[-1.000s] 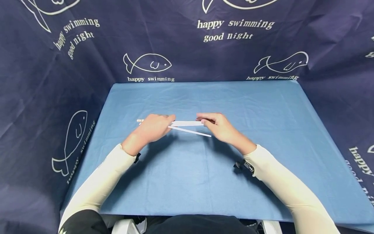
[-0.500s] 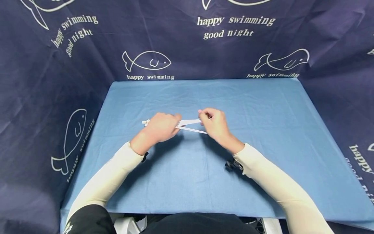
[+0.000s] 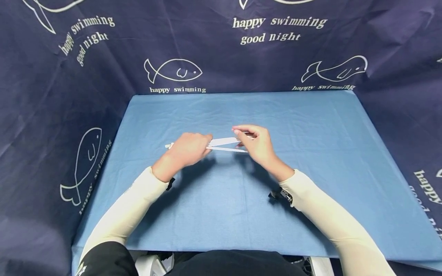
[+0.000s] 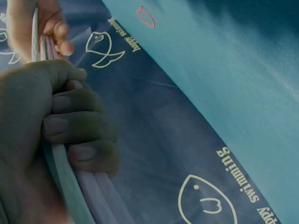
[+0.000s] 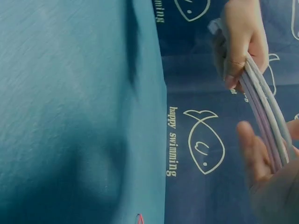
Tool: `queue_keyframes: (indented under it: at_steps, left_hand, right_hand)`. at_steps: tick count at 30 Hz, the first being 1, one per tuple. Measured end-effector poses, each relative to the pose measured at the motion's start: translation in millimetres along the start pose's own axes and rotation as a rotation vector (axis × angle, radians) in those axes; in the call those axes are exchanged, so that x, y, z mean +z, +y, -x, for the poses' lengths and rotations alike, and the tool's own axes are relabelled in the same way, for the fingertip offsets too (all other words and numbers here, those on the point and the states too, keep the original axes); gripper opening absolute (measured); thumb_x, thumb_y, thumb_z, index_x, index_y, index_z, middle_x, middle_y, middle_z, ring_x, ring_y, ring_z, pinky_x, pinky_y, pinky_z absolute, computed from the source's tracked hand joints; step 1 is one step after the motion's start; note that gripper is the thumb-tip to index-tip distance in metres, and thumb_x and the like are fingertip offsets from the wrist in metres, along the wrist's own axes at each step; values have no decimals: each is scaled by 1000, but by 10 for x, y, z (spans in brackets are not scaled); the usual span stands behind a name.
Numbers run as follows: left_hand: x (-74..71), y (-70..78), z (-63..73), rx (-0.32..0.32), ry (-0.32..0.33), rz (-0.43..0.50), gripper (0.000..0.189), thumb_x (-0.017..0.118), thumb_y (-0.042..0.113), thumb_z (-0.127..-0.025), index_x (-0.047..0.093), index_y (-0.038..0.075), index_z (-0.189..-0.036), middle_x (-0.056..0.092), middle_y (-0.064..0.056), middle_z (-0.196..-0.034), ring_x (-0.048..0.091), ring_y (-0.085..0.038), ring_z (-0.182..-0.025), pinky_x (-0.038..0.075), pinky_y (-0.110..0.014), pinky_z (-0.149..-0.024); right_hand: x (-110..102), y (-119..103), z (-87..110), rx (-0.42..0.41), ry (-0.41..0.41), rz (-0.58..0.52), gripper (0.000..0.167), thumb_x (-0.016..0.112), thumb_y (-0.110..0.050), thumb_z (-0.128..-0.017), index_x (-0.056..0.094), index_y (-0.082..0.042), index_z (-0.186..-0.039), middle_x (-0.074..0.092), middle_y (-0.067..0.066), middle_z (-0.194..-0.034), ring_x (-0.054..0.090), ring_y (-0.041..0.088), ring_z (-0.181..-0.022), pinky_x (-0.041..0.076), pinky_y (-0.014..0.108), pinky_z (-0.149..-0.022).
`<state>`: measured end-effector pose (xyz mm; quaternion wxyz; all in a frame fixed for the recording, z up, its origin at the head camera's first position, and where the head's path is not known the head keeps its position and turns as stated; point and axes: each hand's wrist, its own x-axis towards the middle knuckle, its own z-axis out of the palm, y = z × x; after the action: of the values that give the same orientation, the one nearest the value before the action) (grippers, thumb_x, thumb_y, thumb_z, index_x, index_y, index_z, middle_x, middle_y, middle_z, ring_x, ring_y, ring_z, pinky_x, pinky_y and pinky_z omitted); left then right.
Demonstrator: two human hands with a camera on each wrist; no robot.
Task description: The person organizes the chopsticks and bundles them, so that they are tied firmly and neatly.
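Observation:
A bundle of thin white and pale lilac cords [image 3: 222, 141] stretches between the two hands above the blue table. My left hand [image 3: 191, 149] grips it in a fist, and short pale ends [image 3: 169, 146] poke out to its left. One strand [image 3: 228, 149] splits off below the others on the right. My right hand [image 3: 259, 145] holds the bundle's right end, thumb and index finger raised at the far side. In the right wrist view the cords [image 5: 266, 112] run side by side between the curved fingers [image 5: 254, 151] and thumb. Their right ends are hidden by that hand.
The table [image 3: 221, 207] is covered in blue cloth. Navy curtains [image 3: 221, 46] with white fish prints stand behind and on both sides. A small red loop-like outline [image 4: 145, 17] shows over the cloth in the wrist views. White chair arms [image 3: 149, 265] are at the near edge.
Both hands have shifted a little to the far side, the left one also slightly rightward. The right hand has closed in over the cords, and the lower strand now lies nearer the rest.

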<state>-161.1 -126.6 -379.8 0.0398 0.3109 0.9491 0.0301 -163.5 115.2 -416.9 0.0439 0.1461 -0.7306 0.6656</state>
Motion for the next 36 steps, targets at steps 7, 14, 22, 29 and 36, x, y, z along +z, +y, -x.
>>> queue_keyframes:
  at_steps: [7,14,22,29,36]
  left_hand:
    - [11,46,3,26,69,-8,15,65,21,-100,59,11,-91,57,-1,-68,57,-22,-61,53,-46,-58]
    - [33,163,-14,91,86,8,20,63,28,-106,60,11,-96,60,0,-70,57,-20,-60,52,-42,-57]
    - [30,174,-32,85,63,19,26,64,33,-106,60,10,-97,63,-2,-72,60,-23,-61,53,-44,-59]
    - [121,95,-7,123,88,-4,22,63,29,-107,61,10,-97,66,-2,-73,63,-24,-62,54,-45,-60]
    - [153,98,30,129,99,7,26,62,35,-107,59,12,-95,60,0,-68,57,-21,-57,49,-42,-54]
  right_hand:
    - [28,80,19,-182,152,250,32,72,-18,-101,81,-4,-74,74,15,-75,56,8,-67,42,16,-63]
    - [39,59,2,-91,212,194,47,67,-26,-104,76,-3,-65,70,18,-63,53,4,-52,40,19,-53]
    - [22,34,-19,7,-81,143,44,46,-28,-112,78,1,-109,79,21,-102,76,30,-92,56,28,-85]
    - [98,70,-6,58,-227,249,39,45,-29,-111,76,-8,-123,71,17,-118,65,37,-109,44,34,-98]
    - [-11,101,-127,176,-292,146,85,19,-61,-111,70,5,-128,71,29,-122,68,26,-84,50,30,-70]
